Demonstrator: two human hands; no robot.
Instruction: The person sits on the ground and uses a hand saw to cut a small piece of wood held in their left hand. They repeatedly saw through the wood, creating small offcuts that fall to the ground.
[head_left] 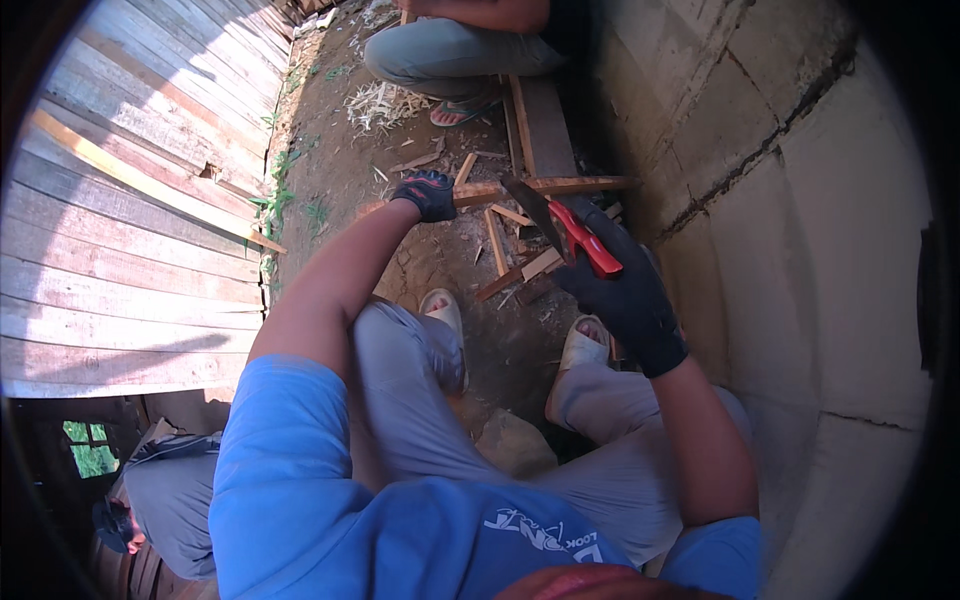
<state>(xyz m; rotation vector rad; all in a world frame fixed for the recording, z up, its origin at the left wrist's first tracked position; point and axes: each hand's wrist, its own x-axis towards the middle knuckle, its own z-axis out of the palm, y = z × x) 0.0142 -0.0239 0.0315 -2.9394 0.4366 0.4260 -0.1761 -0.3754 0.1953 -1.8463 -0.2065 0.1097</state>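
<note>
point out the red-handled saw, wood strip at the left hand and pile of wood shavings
red-handled saw (580,240), head view, on the red handle
wood strip (482,193), head view, on its middle stretch
wood shavings (384,107), head view, middle of the pile

Plank wall (150,285): at left.
Block wall (840,300): at right.
Wood strip (570,185): crosswise between the walls.
Shavings (382,107): on ground (335,150) beyond the strip.

Sunlit plank wall (150,265) left — dirt floor (420,258) between — cracked, shaded wall (800,270) right.
</note>
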